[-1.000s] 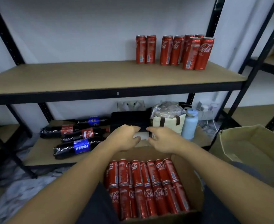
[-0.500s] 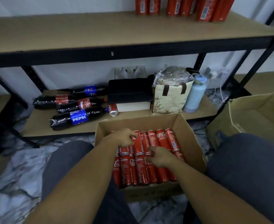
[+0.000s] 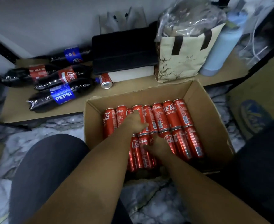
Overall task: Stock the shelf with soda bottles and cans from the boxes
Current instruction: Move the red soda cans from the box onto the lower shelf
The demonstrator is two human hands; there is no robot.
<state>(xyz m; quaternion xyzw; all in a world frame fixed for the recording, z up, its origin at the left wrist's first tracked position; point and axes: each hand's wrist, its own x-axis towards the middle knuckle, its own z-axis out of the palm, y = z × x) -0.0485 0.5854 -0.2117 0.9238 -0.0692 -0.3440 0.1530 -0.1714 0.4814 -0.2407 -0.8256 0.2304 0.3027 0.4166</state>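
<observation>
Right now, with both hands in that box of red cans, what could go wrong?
The cans lie packed tight in the box. With the left hand and right hand among them, a can could slip from the fingers or drag a neighbour up with it. The Pepsi bottle lies on its side near the front edge of the lower shelf, so a knock might roll it onto the floor.

red cans (image 3: 165, 117) lie on their sides in two rows inside an open brown box (image 3: 213, 126). four dark bottles (image 3: 63, 78) and one loose can (image 3: 106, 80) lie on the low shelf (image 3: 20, 104) behind it.
</observation>
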